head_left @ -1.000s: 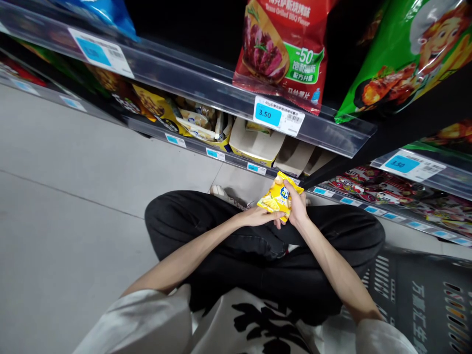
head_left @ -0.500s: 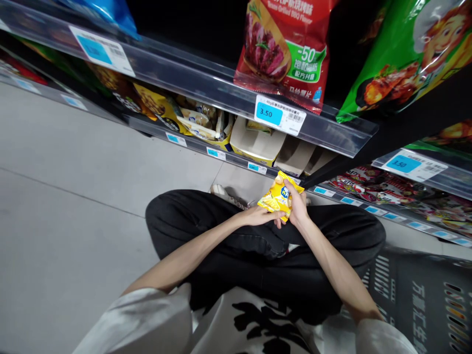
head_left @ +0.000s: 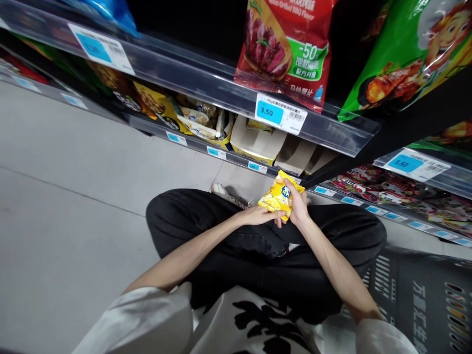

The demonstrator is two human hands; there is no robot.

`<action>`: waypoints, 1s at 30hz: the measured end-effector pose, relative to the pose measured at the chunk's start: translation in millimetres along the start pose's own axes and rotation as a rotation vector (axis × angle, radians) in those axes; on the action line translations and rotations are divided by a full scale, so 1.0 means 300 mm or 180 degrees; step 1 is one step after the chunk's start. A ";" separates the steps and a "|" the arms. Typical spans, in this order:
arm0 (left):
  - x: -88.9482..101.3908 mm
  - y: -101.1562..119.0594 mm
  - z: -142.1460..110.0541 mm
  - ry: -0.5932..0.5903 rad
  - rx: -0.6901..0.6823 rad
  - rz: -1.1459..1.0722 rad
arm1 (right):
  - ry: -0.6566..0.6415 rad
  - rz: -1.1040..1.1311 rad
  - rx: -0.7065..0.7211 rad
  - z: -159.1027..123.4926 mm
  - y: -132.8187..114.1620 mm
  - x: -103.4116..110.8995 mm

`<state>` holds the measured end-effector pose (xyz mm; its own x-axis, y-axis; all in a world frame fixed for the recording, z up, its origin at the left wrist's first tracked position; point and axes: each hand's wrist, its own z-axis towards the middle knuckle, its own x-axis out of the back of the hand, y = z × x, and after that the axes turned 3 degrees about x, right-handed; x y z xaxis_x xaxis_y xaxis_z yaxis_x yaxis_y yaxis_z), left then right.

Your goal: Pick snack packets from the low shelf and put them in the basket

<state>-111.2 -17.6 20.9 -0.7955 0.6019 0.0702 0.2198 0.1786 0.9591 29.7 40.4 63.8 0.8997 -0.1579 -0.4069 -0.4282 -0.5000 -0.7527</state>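
Observation:
A small yellow snack packet (head_left: pixel 277 195) with a blue-and-white logo is held in both hands above my crossed legs. My left hand (head_left: pixel 260 215) grips its lower left edge, thumb lying across the front and fingers behind. On the other side, my right hand (head_left: pixel 298 204) is closed on the packet's right edge with the thumb on its face. The fingers behind the packet are mostly hidden. Just beyond it runs the bottom shelf, where a white-lined cardboard display box (head_left: pixel 258 141) stands with a packet at its back.
A clear-fronted upper shelf (head_left: pixel 206 88) juts out ahead, bearing a red chip bag (head_left: pixel 283 54) and a green chip bag (head_left: pixel 409 64). Lower right lie several red packets (head_left: pixel 391 184). A grey plastic basket (head_left: pixel 405 295) stands at my right, grey tiled floor (head_left: pixel 73 196) at my left.
Almost nothing differs. Both hands keep the same hold on the packet, and the view has shifted only very slightly.

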 end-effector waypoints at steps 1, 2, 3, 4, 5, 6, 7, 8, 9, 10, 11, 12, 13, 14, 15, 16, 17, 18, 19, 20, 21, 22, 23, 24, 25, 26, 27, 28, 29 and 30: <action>0.000 -0.002 0.000 -0.0011 0.0010 -0.0007 | 0.0000 -0.0003 0.0004 0.000 0.000 0.000; 0.000 -0.004 0.000 -0.0020 0.0020 -0.0012 | 0.0003 -0.0004 0.0008 -0.001 -0.001 -0.001; -0.001 -0.006 0.000 -0.0023 0.0027 -0.0018 | 0.0008 -0.0005 0.0005 0.000 -0.001 -0.001; -0.001 -0.007 0.000 -0.0024 0.0029 -0.0022 | 0.0012 -0.0004 -0.0003 0.000 -0.001 -0.001; -0.001 -0.007 0.000 -0.0026 0.0028 -0.0025 | 0.0015 -0.0005 -0.0014 0.001 0.000 0.000; 0.000 -0.007 0.000 -0.0025 0.0030 -0.0021 | 0.0018 -0.0007 -0.0025 0.001 0.000 0.000; 0.000 -0.006 0.000 -0.0023 0.0033 -0.0010 | 0.0015 -0.0013 -0.0032 0.002 0.001 0.001; 0.000 -0.005 0.000 -0.0023 0.0033 0.0004 | 0.0011 -0.0020 -0.0029 0.003 0.001 0.001; 0.001 -0.003 0.000 -0.0027 0.0031 0.0016 | 0.0007 -0.0026 -0.0022 0.004 0.002 0.002; 0.001 -0.001 0.000 -0.0029 0.0024 0.0028 | 0.0009 -0.0031 -0.0012 0.004 0.003 0.002; 0.001 0.000 0.000 -0.0029 0.0017 0.0035 | 0.0016 -0.0032 -0.0003 0.004 0.003 0.003; 0.001 0.001 0.000 -0.0031 0.0012 0.0039 | 0.0025 -0.0028 0.0001 0.004 0.003 0.002; 0.002 0.001 -0.001 -0.0032 0.0010 0.0040 | 0.0038 -0.0019 0.0004 0.004 0.003 0.002; 0.002 0.002 -0.001 -0.0034 0.0011 0.0044 | 0.0050 -0.0010 0.0001 0.003 0.002 0.002; 0.001 0.002 -0.002 -0.0031 0.0016 0.0049 | 0.0056 -0.0002 -0.0006 0.003 0.001 0.001; 0.001 0.001 -0.002 -0.0030 0.0021 0.0055 | 0.0059 0.0003 -0.0014 0.002 0.000 0.001; 0.001 0.001 -0.003 -0.0025 0.0028 0.0060 | 0.0057 0.0004 -0.0022 0.002 0.000 0.000; 0.001 0.000 -0.003 -0.0019 0.0033 0.0065 | 0.0051 0.0001 -0.0023 0.001 -0.001 0.000; 0.000 0.000 -0.004 -0.0013 0.0037 0.0066 | 0.0045 -0.0007 -0.0020 0.000 -0.001 0.000; 0.000 0.000 -0.004 -0.0010 0.0039 0.0064 | 0.0040 -0.0017 -0.0017 0.000 -0.001 -0.001; 0.000 0.001 -0.004 -0.0009 0.0039 0.0058 | 0.0040 -0.0025 -0.0009 -0.001 -0.001 -0.001; 0.000 0.001 -0.004 -0.0009 0.0030 0.0049 | 0.0036 -0.0030 -0.0004 -0.001 -0.001 -0.001; -0.001 0.003 -0.003 -0.0010 0.0016 0.0039 | 0.0036 -0.0030 -0.0006 -0.001 -0.001 -0.001; -0.001 0.004 -0.002 -0.0011 -0.0002 0.0025 | 0.0041 -0.0028 -0.0008 0.000 0.000 0.000; -0.001 0.006 -0.001 -0.0008 -0.0025 0.0005 | 0.0050 -0.0024 -0.0009 0.000 0.000 0.000; -0.001 0.008 0.000 -0.0007 -0.0050 -0.0019 | 0.0058 -0.0023 -0.0010 0.001 0.000 0.000; -0.001 0.009 0.001 -0.0004 -0.0075 -0.0044 | 0.0059 -0.0028 -0.0014 0.002 0.000 0.001; -0.001 0.011 0.001 0.0000 -0.0100 -0.0064 | 0.0059 -0.0039 -0.0020 0.003 0.000 0.002; 0.000 0.013 0.001 0.0004 -0.0119 -0.0074 | 0.0055 -0.0053 -0.0026 0.003 0.001 0.003; 0.000 0.014 0.002 0.0007 -0.0132 -0.0075 | 0.0044 -0.0063 -0.0030 0.004 0.001 0.004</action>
<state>-109.9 -16.5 24.9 -0.8014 0.5962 0.0479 0.1773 0.1603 0.9710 30.5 41.1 62.4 0.9091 -0.1596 -0.3847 -0.4095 -0.5113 -0.7556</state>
